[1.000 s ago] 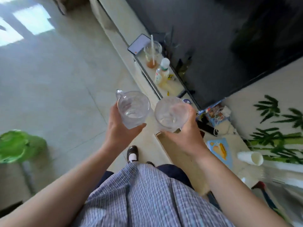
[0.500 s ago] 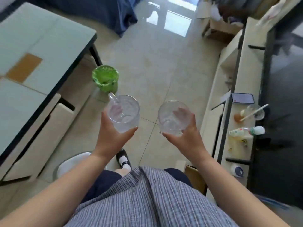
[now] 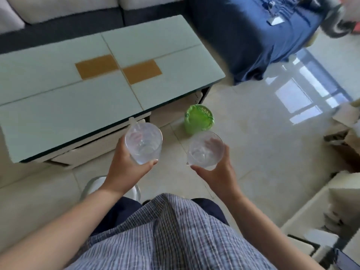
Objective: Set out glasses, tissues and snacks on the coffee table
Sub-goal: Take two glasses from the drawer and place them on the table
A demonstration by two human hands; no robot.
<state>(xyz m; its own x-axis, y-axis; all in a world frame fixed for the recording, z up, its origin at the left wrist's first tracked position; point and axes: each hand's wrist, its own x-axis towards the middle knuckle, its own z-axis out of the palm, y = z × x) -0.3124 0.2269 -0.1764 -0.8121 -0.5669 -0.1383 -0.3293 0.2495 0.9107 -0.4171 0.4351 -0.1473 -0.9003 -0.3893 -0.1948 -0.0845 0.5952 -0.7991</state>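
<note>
text: none legible | labels: none legible | brands: none legible | numbers: none legible | signs: none legible

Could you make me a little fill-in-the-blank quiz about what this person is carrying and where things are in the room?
1. Each hand, the left hand and the right hand, grips a clear ____.
2. The bin on the floor beside the coffee table is ____ in colour.
3. The coffee table top bears two ____ rectangles.

Missing words: glass; green; brown
</note>
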